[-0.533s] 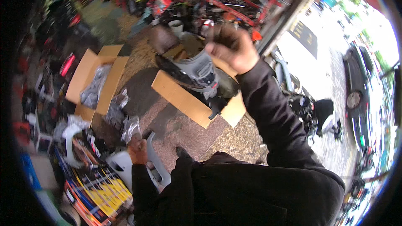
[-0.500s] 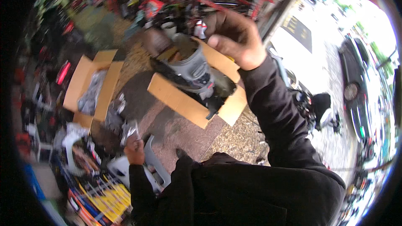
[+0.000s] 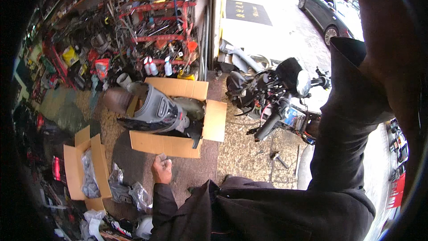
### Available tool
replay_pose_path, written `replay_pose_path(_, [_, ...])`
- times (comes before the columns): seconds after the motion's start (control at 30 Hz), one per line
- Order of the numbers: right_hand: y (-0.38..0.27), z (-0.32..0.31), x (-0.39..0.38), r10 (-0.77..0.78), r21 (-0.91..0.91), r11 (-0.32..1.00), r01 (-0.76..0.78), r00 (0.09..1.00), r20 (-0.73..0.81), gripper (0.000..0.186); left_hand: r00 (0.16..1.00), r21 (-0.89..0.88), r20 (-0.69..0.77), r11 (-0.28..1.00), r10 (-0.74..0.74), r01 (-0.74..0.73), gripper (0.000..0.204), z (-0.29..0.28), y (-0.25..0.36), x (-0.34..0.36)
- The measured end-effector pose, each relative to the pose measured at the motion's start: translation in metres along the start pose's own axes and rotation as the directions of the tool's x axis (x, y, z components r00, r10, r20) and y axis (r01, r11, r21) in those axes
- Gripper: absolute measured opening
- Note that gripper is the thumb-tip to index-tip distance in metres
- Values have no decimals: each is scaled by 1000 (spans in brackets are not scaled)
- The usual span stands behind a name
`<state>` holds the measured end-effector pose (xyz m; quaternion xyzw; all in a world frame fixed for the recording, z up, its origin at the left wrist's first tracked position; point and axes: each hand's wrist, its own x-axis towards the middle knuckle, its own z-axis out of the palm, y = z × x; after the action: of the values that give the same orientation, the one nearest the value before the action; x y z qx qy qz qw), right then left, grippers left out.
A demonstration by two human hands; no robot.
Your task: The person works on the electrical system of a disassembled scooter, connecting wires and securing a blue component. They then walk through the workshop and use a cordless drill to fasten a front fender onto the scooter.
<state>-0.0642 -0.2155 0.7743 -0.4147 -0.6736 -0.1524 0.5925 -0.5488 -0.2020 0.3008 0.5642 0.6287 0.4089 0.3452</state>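
Observation:
My left hand (image 3: 162, 169) is closed, fingers curled in, beside the near side of an open cardboard box (image 3: 166, 144); nothing shows in it. Out of that box stands a grey moulded plastic panel (image 3: 157, 110), tilted left, with black parts lower down. Against its upper end is a brown rounded piece (image 3: 117, 101). My right hand (image 3: 392, 40) is raised close to the camera at the upper right, dark and cut off by the rim. Its fingers cannot be made out.
A second open carton (image 3: 105, 179) with plastic-wrapped contents stands at left, clear bags (image 3: 141, 196) beside it. Right of the box are a partly stripped motorbike (image 3: 272, 102) and a hammer (image 3: 279, 159). Behind are a red tool rack (image 3: 165, 38) and spray bottles (image 3: 168, 66); a dark car (image 3: 327, 11) stands outside.
The view has swung toward the doorway, so the box appears farther left. My right hand has gone from above the box to the upper right. My left hand is now nearer the box.

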Motion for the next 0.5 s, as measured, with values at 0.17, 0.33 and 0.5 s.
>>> replay_pose_path(0.17, [81, -140, 13, 95, -444, 874, -196, 966, -240, 45, 990, 70, -11, 988, 141, -140, 35, 39, 19, 0])
replay_pose_path(0.33, [154, -234, 17, 158, -620, 703, -348, 927, -340, 42, 997, -39, 71, 999, -2, 5, 40, 60, 46, -15])
replay_pose_path(0.5, [198, -252, -1, 289, -663, 596, -452, 892, -348, 39, 999, 79, 35, 997, -29, 26, 36, 58, 71, -31])
